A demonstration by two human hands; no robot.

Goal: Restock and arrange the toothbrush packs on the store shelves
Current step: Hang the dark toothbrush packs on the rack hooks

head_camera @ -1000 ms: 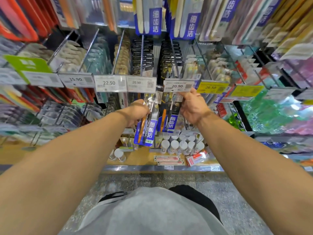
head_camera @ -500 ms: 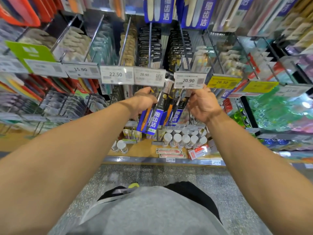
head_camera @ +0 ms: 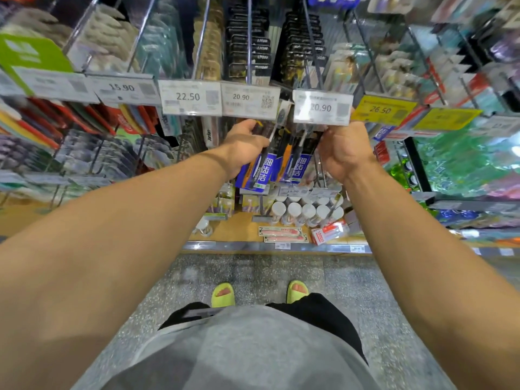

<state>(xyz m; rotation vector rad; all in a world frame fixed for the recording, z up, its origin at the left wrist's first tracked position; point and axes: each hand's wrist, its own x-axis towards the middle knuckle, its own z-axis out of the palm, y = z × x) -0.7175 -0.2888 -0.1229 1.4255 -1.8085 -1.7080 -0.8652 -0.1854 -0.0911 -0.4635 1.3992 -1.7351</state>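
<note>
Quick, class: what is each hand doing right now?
Left hand: closed, gripping a toothbrush pack.
Right hand: closed on another pack, near its top.

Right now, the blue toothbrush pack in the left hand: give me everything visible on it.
The toothbrush pack is a long, glossy card-and-plastic blister with a blue lower panel bearing white characters; an orange-and-dark brush handle shows through. It hangs tilted, its bottom swung left, just below the 20.90 price tag. The left hand grips its upper part, hiding the top. A matching pack sits close on its right; whether they touch is unclear.
</note>
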